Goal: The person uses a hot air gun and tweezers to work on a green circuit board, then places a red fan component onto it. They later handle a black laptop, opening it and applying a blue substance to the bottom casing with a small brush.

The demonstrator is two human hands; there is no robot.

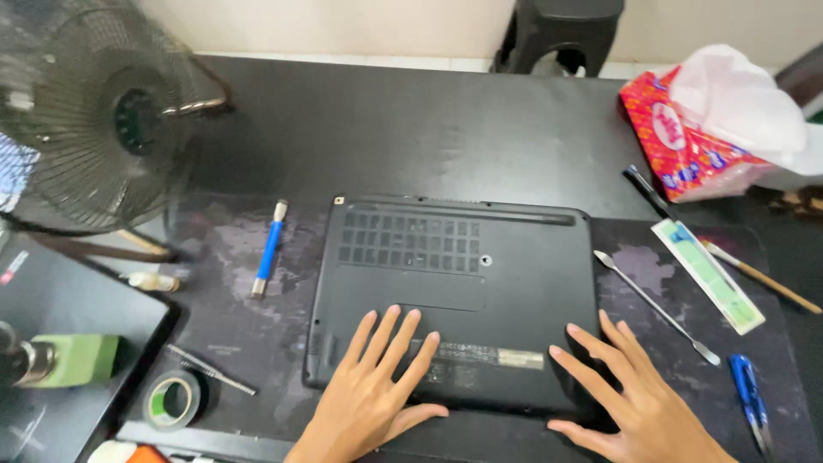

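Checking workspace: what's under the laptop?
The laptop lies bottom-up on a dark worn mat; the mat beneath it is hidden. Left hand and right hand rest on it.

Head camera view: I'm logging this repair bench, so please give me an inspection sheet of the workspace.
Surface: black desk with a worn dark mat on it.
Job's things: black laptop lying bottom up, vent grille towards the far side.
Clutter: blue-handled screwdriver, tape roll, tweezers, metal spudger, brush, blue pen, red tissue pack.
Grippers: left hand flat on the laptop's near edge; right hand spread at its near right corner; both empty.
Cables: nothing seen.
Surroundings: desk fan at left, black stool beyond the desk.
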